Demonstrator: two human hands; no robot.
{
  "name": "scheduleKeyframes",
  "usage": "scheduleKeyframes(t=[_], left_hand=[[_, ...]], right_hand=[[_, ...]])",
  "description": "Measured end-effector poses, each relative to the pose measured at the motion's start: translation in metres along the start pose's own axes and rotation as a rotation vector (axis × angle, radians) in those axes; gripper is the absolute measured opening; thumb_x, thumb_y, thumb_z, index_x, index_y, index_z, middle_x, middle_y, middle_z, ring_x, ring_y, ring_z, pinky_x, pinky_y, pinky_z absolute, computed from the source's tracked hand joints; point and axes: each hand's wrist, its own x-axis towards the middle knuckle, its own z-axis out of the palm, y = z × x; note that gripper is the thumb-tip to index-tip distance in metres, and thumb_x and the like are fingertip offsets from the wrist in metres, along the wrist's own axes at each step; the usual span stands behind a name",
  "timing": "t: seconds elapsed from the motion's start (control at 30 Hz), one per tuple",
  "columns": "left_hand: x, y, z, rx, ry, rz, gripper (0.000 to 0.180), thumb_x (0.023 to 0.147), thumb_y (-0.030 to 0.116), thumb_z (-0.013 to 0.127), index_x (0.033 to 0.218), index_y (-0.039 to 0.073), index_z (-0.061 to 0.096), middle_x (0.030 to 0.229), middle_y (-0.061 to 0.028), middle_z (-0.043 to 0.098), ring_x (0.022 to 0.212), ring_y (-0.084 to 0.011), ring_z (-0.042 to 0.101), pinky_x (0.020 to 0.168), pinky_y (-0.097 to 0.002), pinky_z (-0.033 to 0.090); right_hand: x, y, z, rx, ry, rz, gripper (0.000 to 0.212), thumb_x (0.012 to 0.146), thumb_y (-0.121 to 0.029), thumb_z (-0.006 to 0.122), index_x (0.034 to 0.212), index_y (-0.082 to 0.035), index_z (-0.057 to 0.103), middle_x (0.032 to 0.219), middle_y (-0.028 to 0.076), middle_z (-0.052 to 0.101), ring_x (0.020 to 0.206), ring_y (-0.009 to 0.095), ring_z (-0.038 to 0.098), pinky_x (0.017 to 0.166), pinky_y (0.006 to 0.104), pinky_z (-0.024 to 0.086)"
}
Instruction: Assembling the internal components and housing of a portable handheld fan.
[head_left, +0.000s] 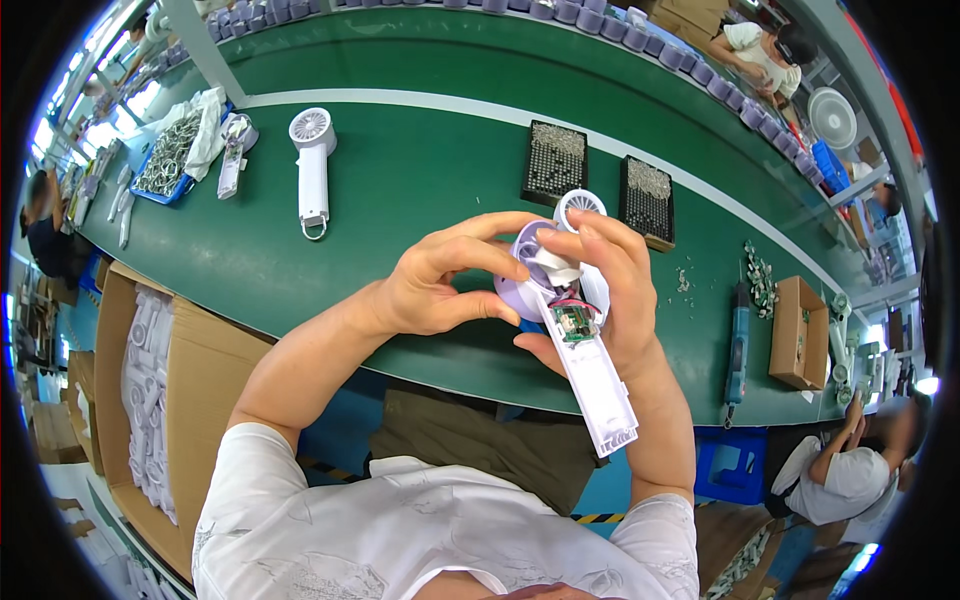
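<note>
In front of my chest, both hands hold an opened handheld fan (598, 395) with a white handle and a lilac round head (521, 297). A green circuit board (574, 322) with thin wires shows at the top of its handle. The fingers and thumb of my left hand (445, 272) close on the head's left rim. My right hand (622, 290) wraps the right side, its fingertips over a white inner part (556, 266). Just beyond my right fingers shows a white fan grille (580, 206); whether I hold it too, I cannot tell.
A complete white fan (313, 170) and an opened one (232, 165) lie left on the green table, near a blue tray of metal rings (172, 155). Two black screw trays (555, 160) stand ahead. Right are an electric screwdriver (738, 345) and a cardboard box (799, 335). Co-workers sit around.
</note>
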Motion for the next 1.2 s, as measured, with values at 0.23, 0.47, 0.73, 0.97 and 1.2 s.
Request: scheduleKeyframes(t=[0.23, 0.47, 0.73, 0.97, 1.2], left_hand=[[0.001, 0.0, -0.001, -0.017, 0.039, 0.003, 0.041, 0.085, 0.009, 0.084, 0.12, 0.005, 0.063, 0.149, -0.0372, 0.046, 0.134, -0.0432, 0.056, 0.106, -0.0511, 0.051], [-0.001, 0.001, -0.002, -0.042, 0.047, -0.018, 0.041, 0.085, 0.01, 0.084, 0.12, 0.005, 0.063, 0.149, -0.0363, 0.047, 0.138, -0.0461, 0.051, 0.109, -0.0541, 0.049], [-0.001, 0.001, 0.0, -0.047, 0.069, -0.017, 0.043, 0.086, 0.009, 0.083, 0.122, 0.004, 0.06, 0.149, -0.0362, 0.047, 0.139, -0.0452, 0.051, 0.109, -0.0526, 0.049], [-0.007, -0.005, 0.006, -0.106, 0.163, -0.103, 0.041, 0.087, -0.001, 0.08, 0.124, 0.001, 0.062, 0.15, -0.0252, 0.05, 0.122, -0.0251, 0.064, 0.099, -0.0383, 0.055], [-0.005, -0.004, 0.011, -0.183, 0.129, -0.151, 0.043, 0.092, -0.005, 0.074, 0.13, 0.002, 0.056, 0.151, -0.0216, 0.05, 0.118, -0.0227, 0.067, 0.098, -0.0377, 0.055]], right_hand=[[0.003, 0.006, -0.009, -0.096, -0.022, 0.027, 0.094, 0.061, -0.028, 0.097, 0.138, 0.006, 0.055, 0.111, 0.016, 0.075, 0.114, 0.034, 0.063, 0.099, 0.0448, 0.05], [0.0, -0.001, -0.01, -0.092, 0.019, 0.037, 0.089, 0.061, -0.028, 0.097, 0.134, 0.005, 0.059, 0.109, 0.015, 0.074, 0.108, 0.034, 0.066, 0.096, 0.046, 0.052], [0.0, 0.002, -0.001, -0.206, 0.057, -0.014, 0.082, 0.067, -0.019, 0.095, 0.135, 0.002, 0.055, 0.128, 0.019, 0.068, 0.113, 0.036, 0.065, 0.096, 0.0447, 0.053], [-0.006, 0.011, 0.012, -0.33, 0.054, -0.045, 0.085, 0.066, -0.019, 0.092, 0.139, 0.0, 0.051, 0.119, 0.013, 0.066, 0.105, 0.035, 0.063, 0.093, 0.0442, 0.053], [-0.007, 0.012, 0.013, -0.335, 0.071, 0.017, 0.088, 0.066, -0.015, 0.092, 0.142, -0.004, 0.05, 0.113, 0.01, 0.069, 0.102, 0.032, 0.064, 0.091, 0.0434, 0.052]])
